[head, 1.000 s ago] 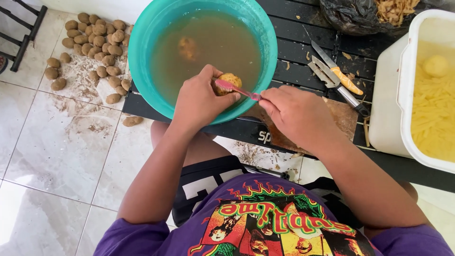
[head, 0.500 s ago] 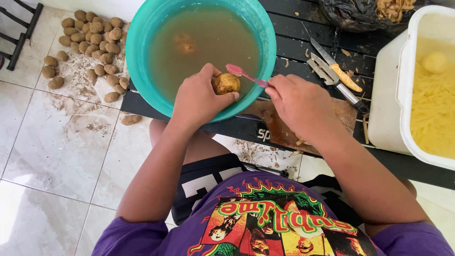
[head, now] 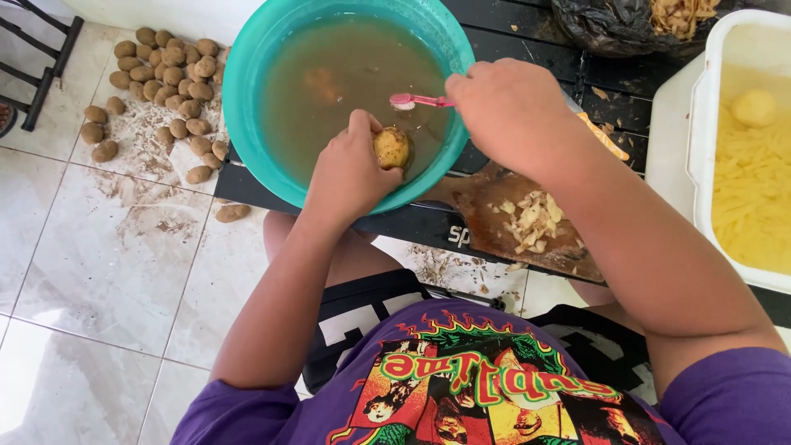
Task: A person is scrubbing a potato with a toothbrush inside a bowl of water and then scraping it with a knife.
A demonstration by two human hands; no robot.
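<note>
A basin (head: 247,124) stood on a table (head: 527,33). To its left, potatoes (head: 165,74) lay on the floor (head: 99,255). To its right lay a board (head: 503,239) carrying peels (head: 531,222); further right stood a tub (head: 700,148) holding cut strips (head: 750,198).

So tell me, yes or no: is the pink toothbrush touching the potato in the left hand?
No: the pink toothbrush in the right hand is raised clear above the potato held by the left hand.
</note>
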